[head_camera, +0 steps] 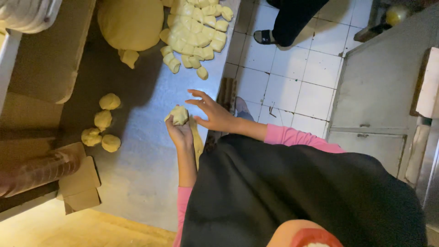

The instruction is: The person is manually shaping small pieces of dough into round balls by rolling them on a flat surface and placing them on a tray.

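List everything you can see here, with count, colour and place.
dough piece: one, pale yellow, in the left hand.
rolled dough balls: four, pale yellow, on the worktop's left part.
cut dough pieces: a heap, too many to count, pale yellow, top of worktop.
large dough mound: one, pale yellow, beside the cut pieces.
metal worktop: one, grey.
tiled floor: white, right of the worktop.
metal cabinet: one, grey, far right.
another person's leg: dark trousers, sandal, top.
left hand: gripping the dough piece.
right hand: open, fingers spread, beside the dough piece.

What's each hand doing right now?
Left hand: closed around a dough piece.
Right hand: open, fingers spread, beside the dough, holding nothing.
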